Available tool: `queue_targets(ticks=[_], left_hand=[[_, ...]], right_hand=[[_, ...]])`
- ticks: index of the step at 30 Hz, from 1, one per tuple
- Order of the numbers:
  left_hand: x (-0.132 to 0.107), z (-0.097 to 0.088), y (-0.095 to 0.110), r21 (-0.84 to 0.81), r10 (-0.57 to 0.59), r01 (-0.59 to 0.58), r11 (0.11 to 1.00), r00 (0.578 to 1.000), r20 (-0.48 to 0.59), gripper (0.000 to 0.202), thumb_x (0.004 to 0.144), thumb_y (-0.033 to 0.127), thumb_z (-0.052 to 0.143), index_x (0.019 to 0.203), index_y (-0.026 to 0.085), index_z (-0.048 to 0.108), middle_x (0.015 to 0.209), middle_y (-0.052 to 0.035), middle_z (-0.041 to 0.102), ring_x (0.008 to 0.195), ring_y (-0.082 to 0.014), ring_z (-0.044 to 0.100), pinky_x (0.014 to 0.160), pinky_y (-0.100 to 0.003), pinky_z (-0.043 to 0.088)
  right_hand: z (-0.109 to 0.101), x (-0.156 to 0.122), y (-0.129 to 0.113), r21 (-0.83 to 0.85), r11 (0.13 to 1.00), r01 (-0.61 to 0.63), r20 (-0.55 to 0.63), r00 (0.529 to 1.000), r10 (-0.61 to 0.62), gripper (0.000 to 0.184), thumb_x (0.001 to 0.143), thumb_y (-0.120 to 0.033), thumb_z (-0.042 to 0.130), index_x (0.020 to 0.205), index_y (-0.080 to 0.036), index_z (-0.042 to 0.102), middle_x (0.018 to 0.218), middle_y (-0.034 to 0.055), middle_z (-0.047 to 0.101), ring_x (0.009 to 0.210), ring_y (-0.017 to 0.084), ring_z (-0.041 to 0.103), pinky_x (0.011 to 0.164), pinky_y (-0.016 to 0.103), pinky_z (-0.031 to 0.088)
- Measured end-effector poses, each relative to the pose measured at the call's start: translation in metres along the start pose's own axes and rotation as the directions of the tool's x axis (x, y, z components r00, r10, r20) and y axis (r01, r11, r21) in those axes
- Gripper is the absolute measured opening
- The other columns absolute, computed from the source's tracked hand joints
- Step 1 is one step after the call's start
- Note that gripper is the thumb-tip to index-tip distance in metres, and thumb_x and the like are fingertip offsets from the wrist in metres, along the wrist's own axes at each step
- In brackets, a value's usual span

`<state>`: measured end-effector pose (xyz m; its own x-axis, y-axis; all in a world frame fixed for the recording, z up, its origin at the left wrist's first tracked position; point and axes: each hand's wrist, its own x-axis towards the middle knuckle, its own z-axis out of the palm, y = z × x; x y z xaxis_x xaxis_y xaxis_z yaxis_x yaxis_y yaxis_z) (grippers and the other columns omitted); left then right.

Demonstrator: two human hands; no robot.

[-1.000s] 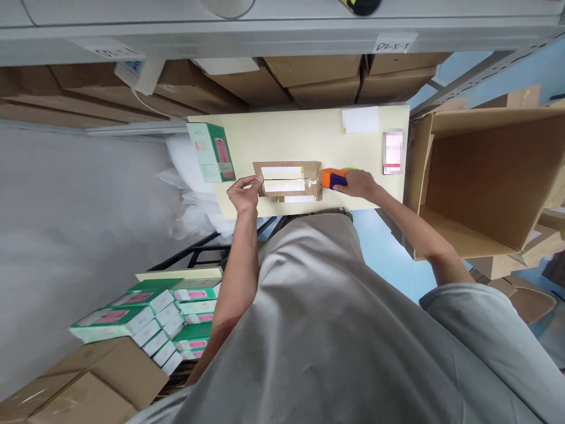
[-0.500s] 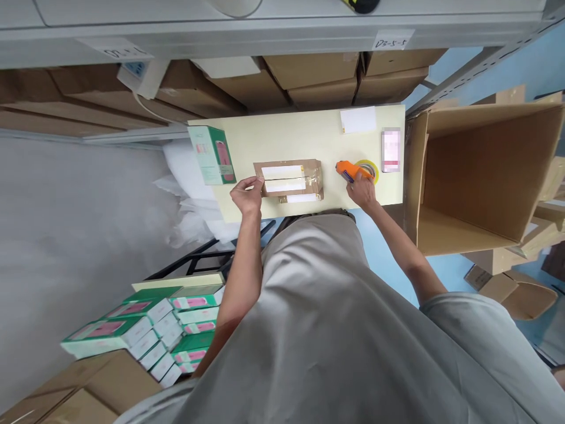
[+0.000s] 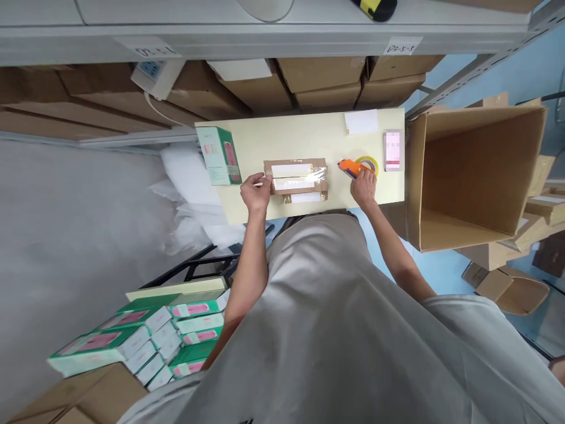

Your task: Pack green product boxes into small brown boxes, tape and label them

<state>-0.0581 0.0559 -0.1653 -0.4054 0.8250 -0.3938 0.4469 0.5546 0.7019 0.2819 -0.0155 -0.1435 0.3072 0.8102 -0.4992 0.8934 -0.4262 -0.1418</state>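
Moved: right hand (image 3: 364, 185) and tape dispenser (image 3: 352, 169) are now off the right end of the parcel (image 3: 296, 178), out by the yellow tape roll (image 3: 369, 162); left hand (image 3: 256, 191) has stayed at the other end
Green boxes (image 3: 132, 344): stacked low on the left by the person's hip, likely kept within reach
Left hand: fingers pinched together on the parcel's left end, seemingly to stop it sliding
Parcel: flat on the middle of the counter (image 3: 286, 136), taped over, white labels up
Right hand: touches the dispenser's near side; whether it grips or merely rests, I cannot tell
Upright green box (image 3: 219, 155): at the counter's left edge, apart from the parcel
Far corner: white slip (image 3: 361, 122) and phone (image 3: 392, 150), clear of the hands
Open carton (image 3: 477, 176): on its side just right of the counter, mouth facing the person
Shelf (image 3: 265, 41): brown cartons beneath it, behind the counter
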Motion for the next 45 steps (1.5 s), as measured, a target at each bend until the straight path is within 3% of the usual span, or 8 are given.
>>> queue_targets(ticks=[7, 14, 18, 22, 30, 36, 39, 45], left_hand=[[0.005, -0.006, -0.003, -0.001, 0.058, -0.058, 0.998, 0.994, 0.097, 0.012, 0.083, 0.025, 0.083, 0.094, 0.021, 0.082, 0.095, -0.0069, 0.084, 0.089, -0.0249, 0.08, 0.095, -0.038, 0.065], [-0.004, -0.005, 0.006, 0.168, 0.119, -0.164, 0.972, 0.961, 0.251, 0.015, 0.089, 0.031, 0.083, 0.08, 0.025, 0.072, 0.089, -0.0106, 0.081, 0.103, -0.0377, 0.08, 0.097, -0.044, 0.059], [-0.006, 0.005, 0.007, 0.168, 0.119, -0.171, 0.971, 0.953, 0.279, 0.042, 0.082, 0.054, 0.094, 0.079, 0.027, 0.062, 0.086, -0.0149, 0.077, 0.113, -0.0459, 0.078, 0.1, -0.05, 0.06], [-0.006, 0.01, 0.012, 0.312, 0.063, -0.192, 0.931, 0.923, 0.38, 0.057, 0.086, 0.076, 0.084, 0.1, 0.022, 0.072, 0.11, -0.0235, 0.082, 0.122, -0.051, 0.076, 0.106, -0.055, 0.06], [0.0, -0.01, 0.024, 0.39, 0.037, -0.287, 0.875, 0.843, 0.536, 0.052, 0.118, 0.053, 0.038, 0.116, 0.019, 0.077, 0.129, -0.0224, 0.083, 0.127, -0.0435, 0.076, 0.107, -0.049, 0.058], [-0.007, -0.001, 0.021, 0.318, 0.059, -0.235, 0.918, 0.876, 0.479, 0.068, 0.103, 0.079, 0.061, 0.127, 0.017, 0.076, 0.134, -0.023, 0.082, 0.129, -0.0464, 0.075, 0.108, -0.052, 0.059], [-0.006, 0.005, 0.014, 0.283, 0.096, -0.245, 0.927, 0.887, 0.452, 0.06, 0.098, 0.07, 0.074, 0.129, 0.018, 0.075, 0.129, -0.0221, 0.084, 0.129, -0.0476, 0.075, 0.109, -0.054, 0.059], [0.016, -0.002, -0.002, 0.161, 0.162, -0.285, 0.945, 0.834, 0.527, 0.025, 0.107, 0.043, 0.064, 0.111, 0.022, 0.076, 0.116, -0.0183, 0.081, 0.121, -0.042, 0.076, 0.108, -0.055, 0.061]], right_hand=[[-0.03, -0.046, -0.075, 0.302, 0.936, 0.182, 0.073, 0.974, -0.213, 0.068, 0.122, -0.044, 0.024, 0.179, -0.012, 0.041, 0.169, 0.0209, 0.064, 0.156, 0.033, 0.061, 0.123, 0.041, 0.053], [-0.028, -0.05, -0.121, 0.231, 0.969, 0.084, 0.055, 0.994, -0.099, 0.079, 0.12, -0.061, 0.022, 0.182, -0.014, 0.035, 0.174, 0.0206, 0.06, 0.147, 0.036, 0.068, 0.113, 0.04, 0.058], [-0.019, -0.041, -0.125, 0.298, 0.955, -0.005, 0.05, 0.999, -0.01, 0.077, 0.12, -0.053, 0.028, 0.18, -0.006, 0.034, 0.157, 0.025, 0.073, 0.139, 0.036, 0.073, 0.109, 0.04, 0.058], [-0.007, -0.029, -0.12, 0.279, 0.96, -0.032, 0.067, 0.998, 0.014, 0.085, 0.118, -0.073, 0.036, 0.173, -0.009, 0.044, 0.137, 0.024, 0.083, 0.127, 0.04, 0.078, 0.103, 0.041, 0.059], [0.004, -0.021, -0.105, 0.299, 0.954, -0.023, 0.054, 0.999, 0.008, 0.084, 0.118, -0.078, 0.018, 0.149, -0.016, 0.066, 0.12, 0.0245, 0.085, 0.121, 0.045, 0.079, 0.103, 0.049, 0.059], [0.016, -0.016, -0.126, 0.319, 0.941, -0.11, -0.042, 0.991, 0.13, 0.11, 0.1, -0.101, 0.047, 0.16, -0.009, 0.051, 0.147, 0.0328, 0.074, 0.134, 0.049, 0.074, 0.111, 0.058, 0.06], [0.023, -0.011, -0.129, 0.366, 0.924, -0.109, -0.086, 0.985, 0.15, 0.107, 0.102, -0.098, 0.045, 0.162, -0.01, 0.048, 0.145, 0.032, 0.074, 0.132, 0.049, 0.074, 0.11, 0.059, 0.062], [0.012, -0.017, -0.096, 0.423, 0.896, 0.138, -0.2, 0.978, -0.057, 0.073, 0.12, -0.071, 0.028, 0.13, -0.016, 0.075, 0.115, 0.0206, 0.078, 0.115, 0.038, 0.076, 0.105, 0.053, 0.063]])
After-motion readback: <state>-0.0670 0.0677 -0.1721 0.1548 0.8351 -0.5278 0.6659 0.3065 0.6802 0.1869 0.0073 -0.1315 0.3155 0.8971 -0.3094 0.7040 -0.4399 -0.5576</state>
